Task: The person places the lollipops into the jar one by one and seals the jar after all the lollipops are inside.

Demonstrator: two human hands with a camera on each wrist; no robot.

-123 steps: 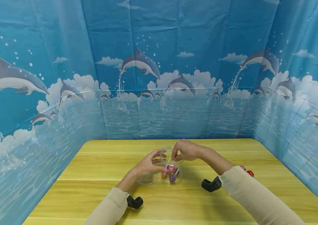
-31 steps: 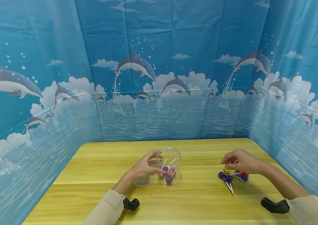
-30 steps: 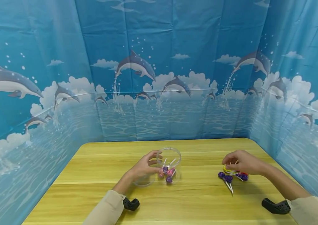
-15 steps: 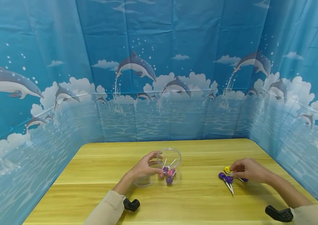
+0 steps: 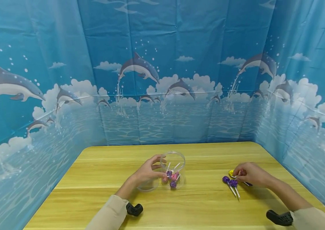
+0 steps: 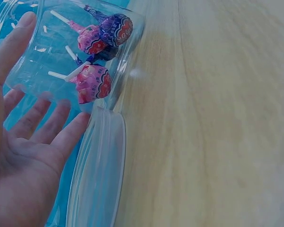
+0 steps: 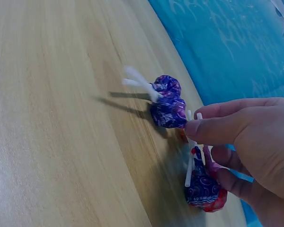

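A clear plastic jar (image 5: 177,161) stands mid-table with several pink and purple wrapped lollipops (image 5: 172,178) inside. My left hand (image 5: 158,166) cups its left side, thumb near the rim and fingers curled round the wall. In the left wrist view the left hand (image 6: 38,75) lies against the jar (image 6: 42,56) beside the lollipops (image 6: 92,82). To the right, my right hand (image 5: 238,174) is down on a small pile of loose lollipops (image 5: 229,181). In the right wrist view the right hand (image 7: 196,130) pinches a white stick of a purple lollipop (image 7: 202,187); two purple lollipops (image 7: 168,106) lie just beyond.
The jar's clear lid (image 5: 150,184) lies flat on the wooden table (image 5: 197,204) right beside the jar, under my left hand. A yellow lollipop (image 5: 231,172) sits at the far edge of the pile. Blue dolphin-print curtains close in the back and both sides.
The right hand went from the jar mouth to the pile at the right, then sank onto it and pinched a stick. The left hand stayed on the jar.
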